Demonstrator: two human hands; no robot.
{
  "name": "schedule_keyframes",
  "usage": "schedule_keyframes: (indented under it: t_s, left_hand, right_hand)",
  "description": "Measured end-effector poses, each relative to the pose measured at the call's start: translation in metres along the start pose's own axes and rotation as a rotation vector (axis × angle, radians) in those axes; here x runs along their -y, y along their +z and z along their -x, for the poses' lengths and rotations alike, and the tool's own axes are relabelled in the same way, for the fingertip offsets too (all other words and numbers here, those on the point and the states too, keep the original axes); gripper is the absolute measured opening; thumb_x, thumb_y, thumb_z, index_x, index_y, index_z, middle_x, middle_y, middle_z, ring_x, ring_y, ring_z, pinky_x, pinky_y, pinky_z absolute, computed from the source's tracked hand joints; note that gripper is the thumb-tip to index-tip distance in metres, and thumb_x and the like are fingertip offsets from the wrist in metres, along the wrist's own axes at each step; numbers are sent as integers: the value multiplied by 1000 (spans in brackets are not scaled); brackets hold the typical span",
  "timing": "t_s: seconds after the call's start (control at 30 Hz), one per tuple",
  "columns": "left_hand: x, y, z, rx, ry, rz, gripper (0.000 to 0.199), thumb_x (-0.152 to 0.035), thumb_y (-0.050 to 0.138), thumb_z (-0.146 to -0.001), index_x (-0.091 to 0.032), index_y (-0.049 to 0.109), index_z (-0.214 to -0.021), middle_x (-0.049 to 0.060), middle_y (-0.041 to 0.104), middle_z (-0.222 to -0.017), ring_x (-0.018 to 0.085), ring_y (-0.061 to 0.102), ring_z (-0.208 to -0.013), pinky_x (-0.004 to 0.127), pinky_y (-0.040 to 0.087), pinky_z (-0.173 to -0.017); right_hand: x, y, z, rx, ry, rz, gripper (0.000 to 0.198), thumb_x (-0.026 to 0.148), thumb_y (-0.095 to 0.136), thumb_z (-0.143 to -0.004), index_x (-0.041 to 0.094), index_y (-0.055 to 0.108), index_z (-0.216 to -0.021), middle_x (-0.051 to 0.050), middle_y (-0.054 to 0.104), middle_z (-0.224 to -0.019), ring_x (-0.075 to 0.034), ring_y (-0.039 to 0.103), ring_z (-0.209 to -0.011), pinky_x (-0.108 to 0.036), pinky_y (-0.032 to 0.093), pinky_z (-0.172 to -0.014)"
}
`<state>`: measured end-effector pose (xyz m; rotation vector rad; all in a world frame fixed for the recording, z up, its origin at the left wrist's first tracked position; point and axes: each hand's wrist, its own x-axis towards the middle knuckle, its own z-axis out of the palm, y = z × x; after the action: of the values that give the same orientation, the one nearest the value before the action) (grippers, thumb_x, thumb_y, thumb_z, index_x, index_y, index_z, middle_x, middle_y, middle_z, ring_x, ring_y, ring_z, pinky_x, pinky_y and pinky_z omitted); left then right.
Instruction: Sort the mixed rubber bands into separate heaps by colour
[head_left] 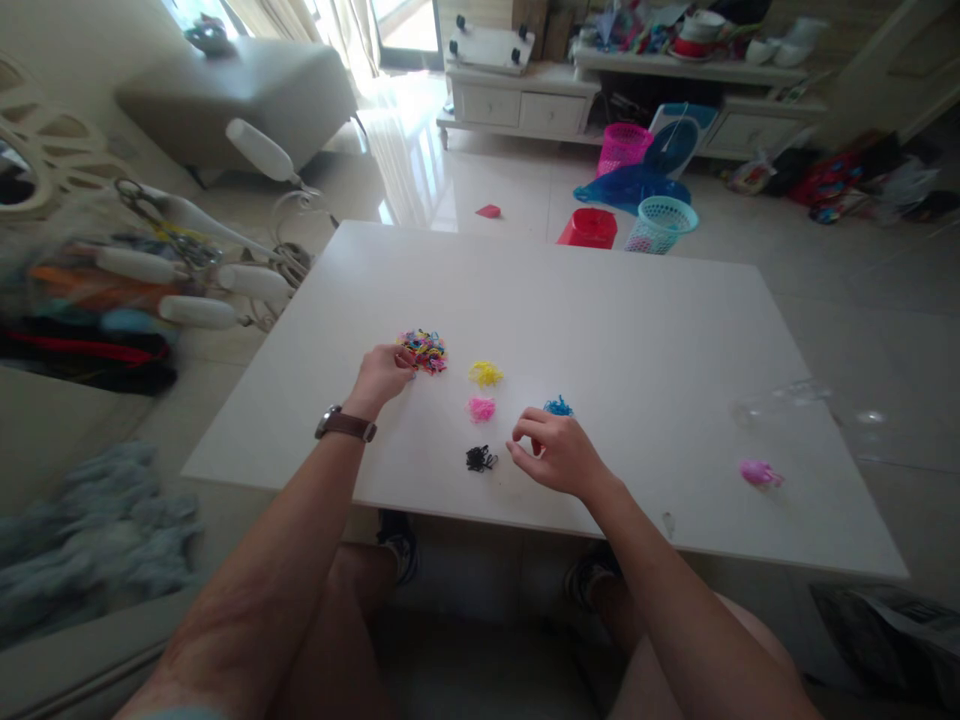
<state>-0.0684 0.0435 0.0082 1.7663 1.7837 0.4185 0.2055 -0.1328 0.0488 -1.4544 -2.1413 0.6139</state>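
My left hand [384, 374] is at the near left edge of a mixed pile of small colourful rubber bands [426, 351], its fingertips drawn together and touching the pile. What they pinch, if anything, is too small to make out. My right hand [556, 450] hovers over the white table with fingers curled and a gap between thumb and forefinger, nothing visible in it. Just beyond it lies a blue pile [559, 406], partly hidden by the hand. Between my hands are a yellow pile [486, 374], a pink pile [481, 409] and a black pile [480, 459] of bands.
On the right of the white table [600, 310] lie a pink-purple object [760, 473], a clear plastic container [780, 403] and a small clear item [668, 523] by the near edge. A red bucket [590, 228] and a light-blue basket [663, 224] stand past the far edge.
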Motion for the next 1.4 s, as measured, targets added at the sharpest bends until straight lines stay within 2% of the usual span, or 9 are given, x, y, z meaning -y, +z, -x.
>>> schedule_keyframes:
  t_s: [0.2,0.4,0.5,0.63,0.77,0.87,1.13,1.4]
  left_hand:
    - [-2,4,-1,-21,11,9,17,-15,65,-62,-15,73,-77,5,71,-73,18,63,-69,26,42,-61]
    - [-14,6,5,39,-11,270,17,-15,69,-60,-14,70,-77,2,67,-67,16,61,-63,25,44,-56]
    - [-27,9,13,159,-29,506,19,-18,76,-60,-13,69,-77,4,68,-70,17,64,-69,28,53,-65]
    - [-49,19,30,416,-64,806,35,-23,87,-57,-13,68,-84,8,73,-83,19,69,-82,36,57,-80]
    - [-68,35,50,604,-19,933,37,-26,89,-61,-13,69,-90,10,74,-92,18,70,-84,36,56,-83]
    - [-79,44,62,684,50,973,37,-26,88,-64,-13,68,-93,10,74,-92,19,71,-86,36,56,-83]
    - [-96,51,73,709,52,992,33,-23,86,-66,-13,68,-92,8,73,-89,17,69,-83,34,55,-82]
    - [-97,53,76,692,45,974,35,-28,87,-66,-14,68,-92,7,72,-87,19,71,-85,35,56,-81]
  right_hand:
    - [0,-1,1,-12,-1,7,18,27,57,-91,19,60,-76,0,60,-79,-8,48,-58,-24,32,-62]
    - [1,-2,0,-2,19,33,18,27,55,-92,19,60,-76,0,60,-80,-8,50,-59,-24,33,-63]
    - [-1,-1,-2,-34,73,79,19,26,54,-93,19,61,-76,0,60,-79,-9,50,-60,-24,33,-63]
    - [-2,2,-5,-127,155,99,18,26,54,-94,20,61,-79,-1,62,-82,-11,55,-65,-25,37,-66]
    - [-3,3,-7,-210,192,40,12,27,55,-94,21,65,-93,-2,66,-90,-14,60,-72,-27,42,-73]
    - [-4,3,-8,-247,204,-2,14,27,56,-95,21,66,-102,-4,69,-95,-16,61,-77,-28,45,-75]
    - [-5,4,-11,-320,202,-79,16,20,58,-91,21,66,-105,-3,70,-97,-17,62,-77,-30,48,-75]
    - [-5,2,-10,-311,210,-64,11,20,56,-91,21,66,-89,-3,68,-89,-17,62,-77,-30,46,-75]
